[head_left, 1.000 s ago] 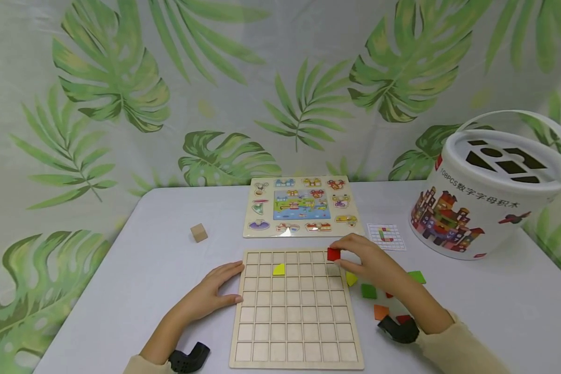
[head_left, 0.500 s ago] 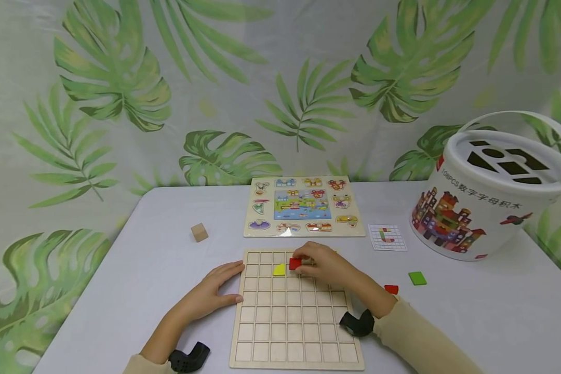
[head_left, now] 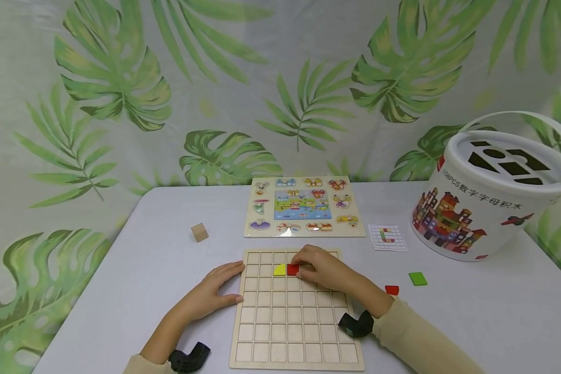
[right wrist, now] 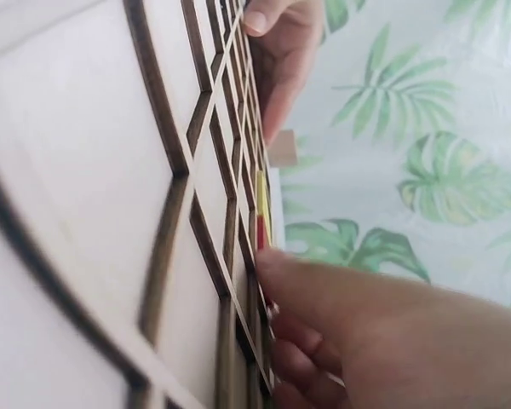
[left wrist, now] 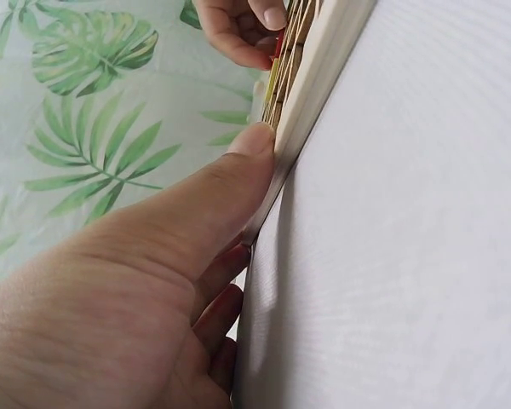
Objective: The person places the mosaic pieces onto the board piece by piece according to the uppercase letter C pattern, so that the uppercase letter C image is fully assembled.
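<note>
One pinch, by the right hand (head_left: 321,266), on the right edge of a red tile (head_left: 292,270), just beside the yellow piece (head_left: 279,270) to its left; cannot tell if fully seated. May lodge askew if released tilted, or nudge the yellow piece if pushed left. Farther left, the left hand (head_left: 210,292), fingers relaxed against the edge of the gridded board (head_left: 294,314); risk of skidding if lifted. On the right hand's near side, room above the board for drawing back; beyond, a narrow gap before the picture puzzle (head_left: 304,208); rightward, a loose red piece (head_left: 391,290) by the sleeve (head_left: 421,337), easily swept.
</note>
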`<state>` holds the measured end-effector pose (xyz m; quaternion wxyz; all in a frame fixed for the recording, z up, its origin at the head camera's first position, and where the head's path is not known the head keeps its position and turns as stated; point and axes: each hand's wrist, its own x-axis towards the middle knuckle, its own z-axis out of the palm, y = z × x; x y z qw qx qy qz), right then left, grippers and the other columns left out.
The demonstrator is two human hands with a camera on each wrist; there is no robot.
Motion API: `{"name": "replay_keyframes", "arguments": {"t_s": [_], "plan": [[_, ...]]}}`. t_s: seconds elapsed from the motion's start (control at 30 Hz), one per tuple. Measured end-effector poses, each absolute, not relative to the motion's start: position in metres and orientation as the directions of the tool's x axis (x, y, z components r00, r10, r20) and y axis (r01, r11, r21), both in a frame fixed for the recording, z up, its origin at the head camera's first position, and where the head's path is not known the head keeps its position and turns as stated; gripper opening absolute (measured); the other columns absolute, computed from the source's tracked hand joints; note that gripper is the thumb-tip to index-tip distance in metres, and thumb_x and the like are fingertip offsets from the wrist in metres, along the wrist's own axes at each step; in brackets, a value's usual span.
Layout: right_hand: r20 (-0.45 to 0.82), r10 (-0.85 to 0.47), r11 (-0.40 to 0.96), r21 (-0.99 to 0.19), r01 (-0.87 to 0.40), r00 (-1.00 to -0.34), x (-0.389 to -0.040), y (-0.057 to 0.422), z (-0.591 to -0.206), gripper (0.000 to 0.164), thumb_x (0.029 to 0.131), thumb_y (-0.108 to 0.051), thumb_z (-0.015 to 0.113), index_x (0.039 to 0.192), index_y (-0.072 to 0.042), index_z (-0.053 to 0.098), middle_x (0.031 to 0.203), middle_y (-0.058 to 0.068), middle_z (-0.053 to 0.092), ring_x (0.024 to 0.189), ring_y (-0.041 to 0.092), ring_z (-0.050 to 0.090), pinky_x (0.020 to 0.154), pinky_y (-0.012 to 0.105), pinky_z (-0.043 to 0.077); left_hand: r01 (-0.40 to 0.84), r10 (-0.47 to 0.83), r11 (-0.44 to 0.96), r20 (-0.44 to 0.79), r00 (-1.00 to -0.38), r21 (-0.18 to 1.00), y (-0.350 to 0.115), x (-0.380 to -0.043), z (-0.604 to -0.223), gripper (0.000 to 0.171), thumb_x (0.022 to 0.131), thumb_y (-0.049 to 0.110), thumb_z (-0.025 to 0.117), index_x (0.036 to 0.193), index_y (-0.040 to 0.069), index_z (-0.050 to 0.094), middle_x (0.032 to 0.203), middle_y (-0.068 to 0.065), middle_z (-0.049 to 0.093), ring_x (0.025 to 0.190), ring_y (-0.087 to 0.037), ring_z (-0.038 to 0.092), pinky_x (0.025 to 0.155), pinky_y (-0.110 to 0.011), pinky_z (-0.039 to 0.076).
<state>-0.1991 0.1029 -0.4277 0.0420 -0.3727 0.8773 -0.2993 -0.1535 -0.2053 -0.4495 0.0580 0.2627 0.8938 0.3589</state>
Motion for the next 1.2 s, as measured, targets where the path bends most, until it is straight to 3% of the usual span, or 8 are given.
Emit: {"name": "replay_keyframes", "arguments": {"t_s": [0.13,0.3,0.6,0.93,1.07,1.2], "plan": [[0.134,-0.685,0.533,-0.578,-0.618,-0.716,-0.198,0.104,-0.425,0.026,0.085,-0.019,0.063,0.11,-0.011,0.063,0.103,-0.004,0.055,0.093,0.009,0.05,0.079,0.029,0.045,0.44,0.513,0.605,0.097,-0.853,0.663,-0.206,-0.153,-0.45,0.071,0.079,0.042,0.065,0.136,0.007,0.039,0.142,-0.008,0.032,0.129,-0.031,0.024,0.101,-0.053,0.021],[0.064,-0.638,0.568,-0.634,-0.525,-0.767,-0.192,0.114,-0.415,0.038,0.085,-0.022,0.064,0.12,-0.009,0.056,0.114,-0.003,0.052,0.102,0.014,0.05,0.087,0.034,0.043,0.442,0.512,0.607,0.1,-0.853,0.66,-0.205,-0.153,-0.45,0.071,0.079,0.042,0.064,0.136,0.008,0.039,0.141,-0.008,0.033,0.129,-0.032,0.024,0.101,-0.053,0.021],[0.11,-0.568,0.581,-0.649,-0.492,-0.815,-0.18,0.16,-0.398,0.043,0.084,-0.022,0.065,0.124,-0.011,0.052,0.123,0.0,0.049,0.11,0.024,0.048,0.089,0.043,0.041,0.449,0.517,0.604,0.105,-0.849,0.659,-0.205,-0.154,-0.449,0.071,0.079,0.042,0.064,0.136,0.006,0.04,0.141,-0.008,0.033,0.129,-0.033,0.025,0.1,-0.054,0.021],[-0.003,-0.54,0.675,-0.599,-0.431,-0.842,-0.168,0.199,-0.414,0.038,0.08,-0.015,0.068,0.116,-0.01,0.057,0.116,0.003,0.055,0.109,0.025,0.049,0.09,0.043,0.041,0.44,0.519,0.596,0.096,-0.849,0.672,-0.205,-0.153,-0.449,0.072,0.08,0.043,0.063,0.136,0.006,0.039,0.141,-0.008,0.033,0.13,-0.032,0.023,0.101,-0.053,0.021],[0.003,-0.558,0.671,-0.586,-0.454,-0.83,-0.169,0.204,-0.419,0.033,0.08,-0.012,0.067,0.112,-0.011,0.059,0.112,-0.001,0.057,0.11,0.023,0.048,0.092,0.043,0.038,0.426,0.512,0.598,0.087,-0.855,0.679,-0.204,-0.153,-0.448,0.072,0.079,0.043,0.064,0.136,0.007,0.039,0.142,-0.007,0.032,0.13,-0.031,0.023,0.101,-0.053,0.021],[0.035,-0.569,0.677,-0.547,-0.492,-0.822,-0.17,0.207,-0.423,0.033,0.079,-0.015,0.069,0.11,-0.01,0.06,0.105,-0.004,0.057,0.099,0.016,0.051,0.088,0.039,0.042,0.431,0.512,0.599,0.092,-0.854,0.675,-0.205,-0.153,-0.448,0.072,0.079,0.042,0.064,0.136,0.007,0.039,0.142,-0.008,0.032,0.13,-0.031,0.023,0.101,-0.053,0.021]]}}
